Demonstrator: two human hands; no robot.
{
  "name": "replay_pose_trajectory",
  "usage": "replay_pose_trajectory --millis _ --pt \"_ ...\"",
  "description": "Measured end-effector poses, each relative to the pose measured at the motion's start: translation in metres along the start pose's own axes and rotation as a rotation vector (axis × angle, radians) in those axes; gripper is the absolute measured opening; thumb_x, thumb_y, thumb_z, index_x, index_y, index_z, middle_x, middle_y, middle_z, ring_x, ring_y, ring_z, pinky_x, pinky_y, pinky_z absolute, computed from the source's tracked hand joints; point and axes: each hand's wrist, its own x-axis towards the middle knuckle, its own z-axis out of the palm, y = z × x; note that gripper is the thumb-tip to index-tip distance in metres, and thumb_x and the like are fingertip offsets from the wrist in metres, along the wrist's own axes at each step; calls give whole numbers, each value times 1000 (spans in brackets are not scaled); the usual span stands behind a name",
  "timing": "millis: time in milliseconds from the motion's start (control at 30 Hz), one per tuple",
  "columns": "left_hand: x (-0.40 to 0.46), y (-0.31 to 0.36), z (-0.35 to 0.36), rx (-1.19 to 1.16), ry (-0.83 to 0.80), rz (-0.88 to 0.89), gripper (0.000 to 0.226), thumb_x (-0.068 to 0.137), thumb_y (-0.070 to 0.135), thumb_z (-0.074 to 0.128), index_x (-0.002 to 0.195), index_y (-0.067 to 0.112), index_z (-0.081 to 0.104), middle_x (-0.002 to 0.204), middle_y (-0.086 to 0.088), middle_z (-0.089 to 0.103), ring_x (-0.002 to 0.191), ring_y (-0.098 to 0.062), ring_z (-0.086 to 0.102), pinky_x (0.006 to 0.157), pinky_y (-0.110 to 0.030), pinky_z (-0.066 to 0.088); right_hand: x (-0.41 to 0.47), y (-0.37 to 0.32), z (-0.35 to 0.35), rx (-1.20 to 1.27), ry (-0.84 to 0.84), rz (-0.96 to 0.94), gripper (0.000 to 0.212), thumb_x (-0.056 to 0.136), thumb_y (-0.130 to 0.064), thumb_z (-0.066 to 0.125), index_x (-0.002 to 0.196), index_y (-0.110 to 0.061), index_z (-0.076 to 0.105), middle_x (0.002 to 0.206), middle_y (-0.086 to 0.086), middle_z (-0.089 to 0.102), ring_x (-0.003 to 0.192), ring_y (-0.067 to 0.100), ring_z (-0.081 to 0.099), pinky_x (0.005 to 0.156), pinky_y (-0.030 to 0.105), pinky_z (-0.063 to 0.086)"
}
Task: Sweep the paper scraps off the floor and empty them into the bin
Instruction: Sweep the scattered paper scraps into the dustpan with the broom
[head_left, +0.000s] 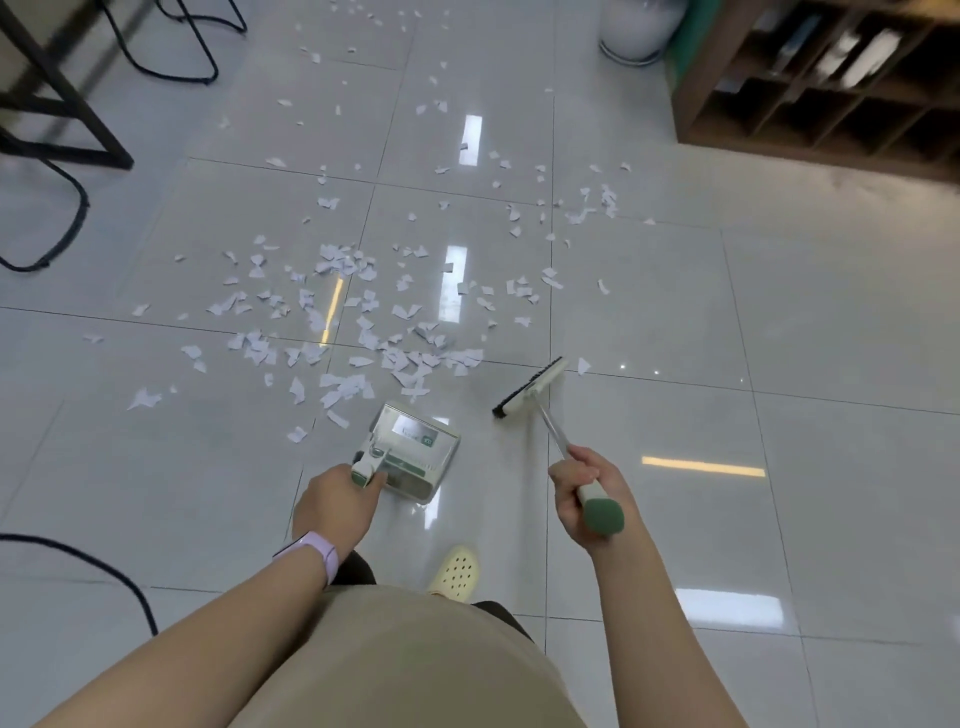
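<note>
Top right: shelf (831, 88) blurred, contents unreadable | white vessel (641, 26) cut off

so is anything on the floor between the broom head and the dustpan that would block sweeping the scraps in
Nothing visible does. The broom head sits right of the dustpan with bare tile between them, and the nearest paper scraps lie just beyond the pan's mouth. No bin is in view.

I saw white paper scraps (358, 312) on pale grey glossy floor tiles (675, 291). The broom (530, 387) had black bristles and a green grip end; the watch strap (311, 556) was lilac.
</note>
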Motion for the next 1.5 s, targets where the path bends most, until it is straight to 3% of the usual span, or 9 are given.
replay_pose_trajectory --millis 167,467,633,800,933,1167,1300,1433,1500 --pt "9 36 20 3 -43 37 46 95 55 57 73 15 56 69 -1 62 61 -21 58 53 -27 38 -15 13 -22 -35 106 -27 33 78 4 62 78 -17 37 63 -8 31 38 6 35 36 14 39" --pt "64 95 41 41 -200 127 42 98 49 56 78 12 59 76 -2 64 70 -23 60 59 -28 43 14 34 -29 -219 451 -59 17 89 -1 56 93 -12 43 56 5 44 34 13 42 29 20 38" --pt "88 146 44 33 -228 128 40 98 48 55 85 11 62 89 -6 67 87 -32 65 74 -34 52 18 42 -14 -297 587 -23 18 91 -8 62 102 -9 48 58 10 49 38 15 46 34 21 43" --pt "96 157 47 -56 -234 27 41 98 50 52 92 11 65 91 -8 69 86 -33 66 81 -41 57 1 11 34 -206 558 -46 18 95 -6 55 82 -12 44 56 -1 34 30 9 34 30 14 35" --pt "116 177 40 -81 -245 9 44 99 51 50 96 9 65 93 -9 69 87 -34 66 81 -40 56 8 2 67 -215 587 -121 9 94 -3 49 91 -11 45 65 -2 33 31 7 34 30 14 38" --pt "152 221 27 -45 -252 33 40 101 47 51 89 10 61 94 -11 68 85 -33 65 75 -36 53 53 -12 108 -274 646 -160 5 95 -4 49 99 -7 50 48 2 36 30 10 35 30 15 36" --pt "159 245 32 -16 -248 22 41 102 45 51 76 13 55 82 -6 64 79 -30 62 70 -33 50 71 -53 138 -277 644 -193 6 96 -3 51 102 -2 50 68 14 51 59 18 57 36 23 49" --pt "156 257 46 8 -213 -11 39 101 48 50 86 12 58 90 -5 65 86 -30 64 72 -33 50 120 -104 161 -327 553 -72 11 94 2 49 97 -9 48 58 6 44 35 11 43 31 19 41" --pt "155 265 48 -13 -177 -34 38 100 48 51 81 15 57 85 -3 65 78 -27 61 67 -31 47 145 -125 177 -501 508 9 14 92 6 49 99 -6 50 63 8 47 37 11 43 36 18 44"
